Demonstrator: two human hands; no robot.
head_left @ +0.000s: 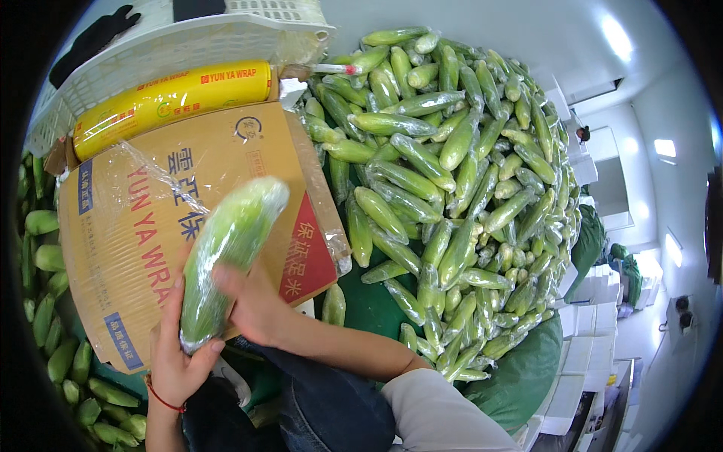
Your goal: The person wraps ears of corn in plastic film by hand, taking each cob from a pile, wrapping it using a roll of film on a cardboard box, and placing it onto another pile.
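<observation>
A green ear of corn in its husk (233,241), covered in shiny clear film, is held up at a tilt over a cardboard box. My left hand (177,354), with a red cord at the wrist, wraps around its lower end. From the right, my right hand (256,305) presses against the ear's lower right side, somewhat blurred; some of its fingers are hidden. Behind the ear lies the brown printed cardboard box (113,256), with loose film clinging to its top. A yellow roll of wrap (177,102) sits along the box's far edge.
Film-wrapped ears of corn (444,173) are heaped high to the right. Unwrapped ears (64,358) lie at the left. A white plastic basket (248,26) with a dark glove (94,38) stands beyond the roll. White boxes (595,320) are stacked at the far right.
</observation>
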